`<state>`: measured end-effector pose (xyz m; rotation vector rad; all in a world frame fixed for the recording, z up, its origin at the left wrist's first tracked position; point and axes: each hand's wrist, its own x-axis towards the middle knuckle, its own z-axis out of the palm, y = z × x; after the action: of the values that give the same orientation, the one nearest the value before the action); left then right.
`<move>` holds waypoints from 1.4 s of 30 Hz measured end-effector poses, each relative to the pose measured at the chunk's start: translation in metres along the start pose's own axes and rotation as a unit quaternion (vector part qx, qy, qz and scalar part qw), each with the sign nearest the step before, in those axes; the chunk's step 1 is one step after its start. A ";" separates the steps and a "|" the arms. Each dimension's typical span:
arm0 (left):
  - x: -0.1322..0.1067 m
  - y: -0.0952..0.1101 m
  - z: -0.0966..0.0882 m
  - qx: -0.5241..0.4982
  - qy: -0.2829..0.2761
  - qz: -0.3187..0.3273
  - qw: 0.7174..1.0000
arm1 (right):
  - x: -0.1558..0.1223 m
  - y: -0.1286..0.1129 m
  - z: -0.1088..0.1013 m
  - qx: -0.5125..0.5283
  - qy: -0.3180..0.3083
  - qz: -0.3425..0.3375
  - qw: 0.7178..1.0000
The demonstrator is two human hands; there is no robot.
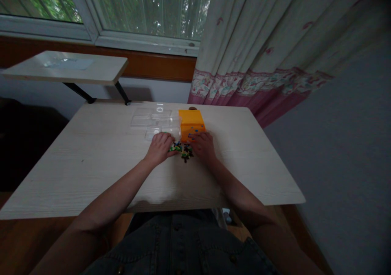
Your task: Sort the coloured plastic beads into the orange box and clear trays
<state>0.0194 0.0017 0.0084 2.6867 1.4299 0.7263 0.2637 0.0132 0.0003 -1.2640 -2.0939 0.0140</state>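
A small heap of tiny coloured pieces (182,150), green, blue and dark, lies on the pale wooden table (91,161). My left hand (159,148) rests on the table at the heap's left edge, fingers curled over some pieces. My right hand (204,146) sits at the heap's right, fingers bent down onto the pieces; what it grips is too small to make out. Just behind the hands stands an orange box (191,124), which my right fingertips are close to.
A clear plastic compartment tray (154,122) lies left of the orange box. A second small table (67,66) stands at the back left under the window. A flowered curtain (259,55) hangs at the right. The table's right edge drops to the floor.
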 end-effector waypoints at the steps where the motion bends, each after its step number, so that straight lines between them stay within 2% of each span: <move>1: 0.000 -0.001 0.000 0.000 0.006 -0.005 1.000 | -0.001 -0.001 0.000 0.003 -0.023 -0.036 0.999; 4: -0.001 -0.007 -0.003 -0.016 0.018 -0.009 1.000 | -0.005 -0.007 -0.001 -0.004 -0.093 -0.130 0.987; 6: -0.002 -0.013 -0.007 -0.034 0.020 -0.004 0.999 | -0.007 -0.010 -0.001 -0.020 -0.120 -0.154 0.981; 11: -0.008 -0.027 -0.023 -0.076 -0.024 0.045 0.996 | -0.006 -0.011 0.004 -0.056 -0.115 -0.119 0.985; 15: -0.011 -0.029 -0.030 -0.087 -0.052 0.068 0.992 | -0.004 -0.008 0.008 -0.054 -0.100 -0.101 0.988; 20: -0.012 -0.023 -0.025 -0.072 -0.074 0.063 0.993 | -0.005 -0.008 0.008 -0.034 -0.083 -0.093 0.992; 28: -0.011 -0.012 -0.018 -0.035 -0.076 0.059 0.995 | -0.007 -0.012 0.006 -0.015 -0.080 -0.099 0.992; 34: -0.011 -0.011 -0.018 -0.049 -0.067 0.050 0.995 | -0.006 -0.016 0.003 -0.005 -0.078 -0.109 0.991; 38: -0.010 -0.009 -0.014 -0.132 -0.030 0.030 0.990 | -0.007 -0.019 0.004 0.000 -0.067 -0.126 0.990; 42: -0.009 -0.003 -0.008 -0.241 0.019 -0.007 0.970 | -0.008 -0.025 0.006 0.011 -0.027 -0.155 0.988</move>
<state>0.0096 -0.0046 0.0112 2.2950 1.0964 0.9806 0.2428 -0.0043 -0.0002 -0.9231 -2.3091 -0.0668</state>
